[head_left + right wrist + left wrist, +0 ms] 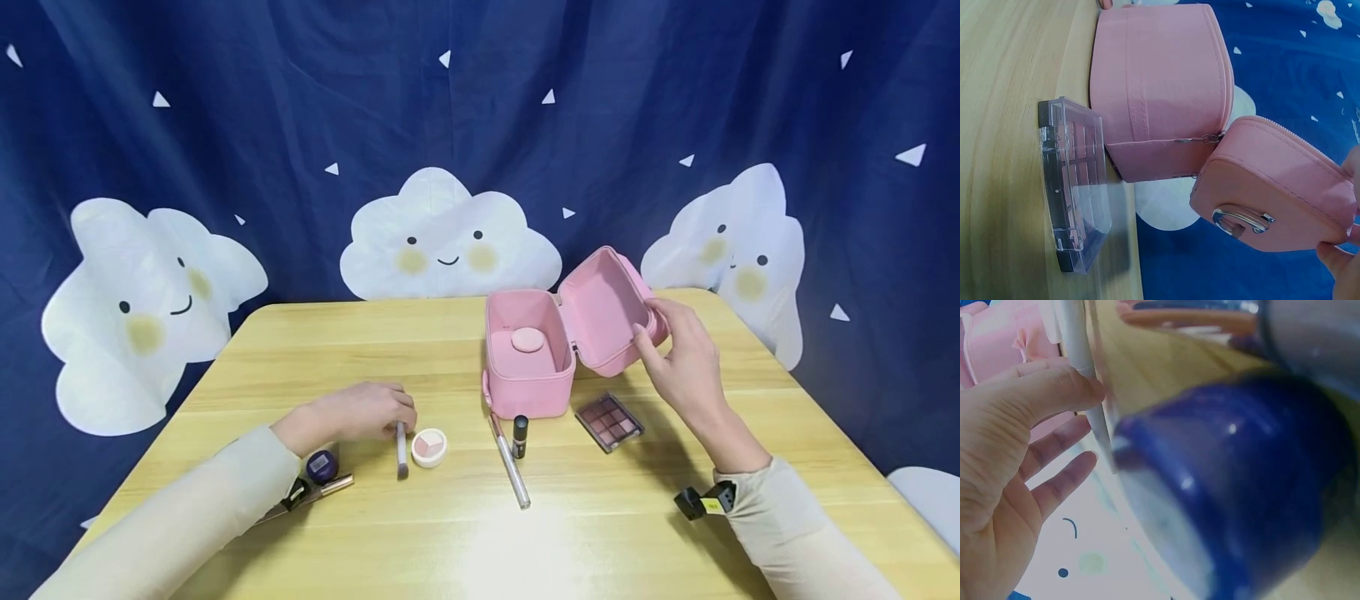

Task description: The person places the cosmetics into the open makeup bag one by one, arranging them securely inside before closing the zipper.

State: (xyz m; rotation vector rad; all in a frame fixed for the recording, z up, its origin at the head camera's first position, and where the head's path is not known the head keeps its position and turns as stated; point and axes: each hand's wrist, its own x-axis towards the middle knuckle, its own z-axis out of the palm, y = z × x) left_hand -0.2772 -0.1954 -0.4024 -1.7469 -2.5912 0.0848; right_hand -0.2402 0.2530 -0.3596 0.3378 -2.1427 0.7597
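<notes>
On the left of the head view, my left hand pinches a makeup brush, its bristles pointing toward me. The left wrist view shows the thumb across the brush's pale handle. A round compact with several pink sections lies just right of the brush. My right hand holds the tilted-back lid of a pink cosmetic case, with the thumb at its inner edge. Inside the open case sits an oval pink puff. The lid's metal-fitted handle faces the right wrist camera.
An eyeshadow palette lies right of the case. In front stand a small black-capped tube and a long slim silver tube. A dark blue jar and slim makeup tools are beside my left forearm. A blue curtain hangs behind.
</notes>
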